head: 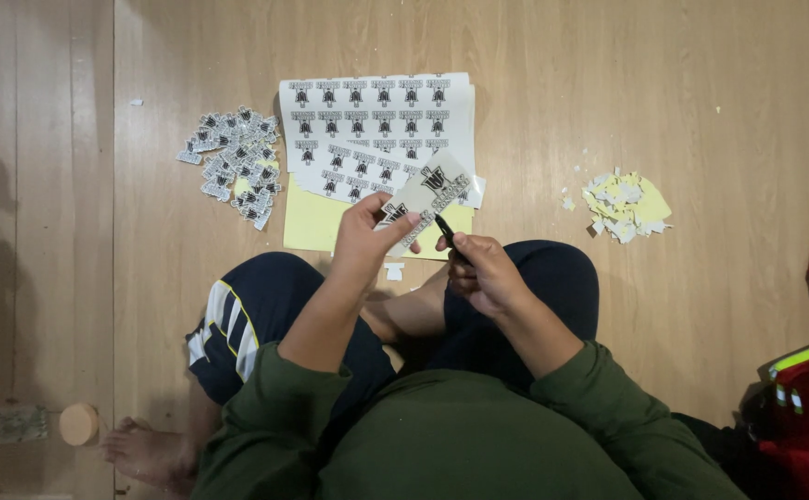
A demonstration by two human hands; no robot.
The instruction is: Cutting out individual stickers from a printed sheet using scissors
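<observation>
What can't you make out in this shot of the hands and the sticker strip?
Head view:
- Scissors: mostly hidden inside the right hand.
- Strip: lower end covered by the left hand.
- Sheets: near edge hidden behind the strip.
- Red bag: cut off by the right edge.

Two hands (367,236) (483,273), one printed sheet stack (376,130), two piles: cut stickers (233,167), paper scraps (625,204).

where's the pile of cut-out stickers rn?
Head view: the pile of cut-out stickers lies on the wooden floor, upper left, just left of the printed sticker sheets and beyond the person's left hand.
</observation>
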